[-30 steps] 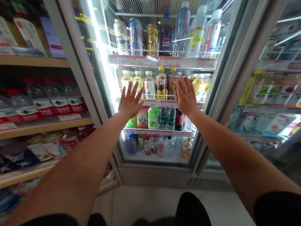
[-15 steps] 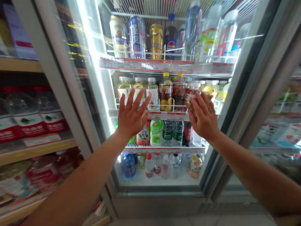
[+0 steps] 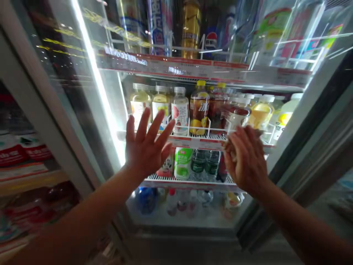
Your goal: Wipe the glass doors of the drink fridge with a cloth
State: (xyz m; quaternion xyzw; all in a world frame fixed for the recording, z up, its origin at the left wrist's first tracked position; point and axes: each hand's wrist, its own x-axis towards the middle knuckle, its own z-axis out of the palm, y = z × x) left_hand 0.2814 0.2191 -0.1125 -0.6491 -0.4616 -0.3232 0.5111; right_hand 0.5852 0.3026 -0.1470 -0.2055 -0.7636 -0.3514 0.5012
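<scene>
My left hand (image 3: 146, 147) is raised in front of a lit drinks cooler, open with its fingers spread, level with the middle shelf rail (image 3: 193, 141). It partly covers the pale yellow bottles (image 3: 161, 105) and sits beside a white-labelled tea bottle (image 3: 179, 110). My right hand (image 3: 245, 162) is raised further right, back toward me, fingers together and slightly bent, with nothing visible in it. Its fingertips are just below a dark red-labelled bottle (image 3: 234, 116). Between my hands stands a yellow-capped iced tea bottle (image 3: 199, 108).
The upper shelf holds tall cans (image 3: 191, 25) and a cola bottle (image 3: 211, 38). Lower shelves hold a green-labelled bottle (image 3: 182, 165) and small bottles (image 3: 176, 200). The cooler's grey frame (image 3: 41, 110) runs down the left, beside wooden shelves with red-labelled water bottles (image 3: 11, 151).
The view has moved closer to the cooler and tilted up. Both hands stay raised before the middle shelf; my right hand's fingers have bent slightly.
</scene>
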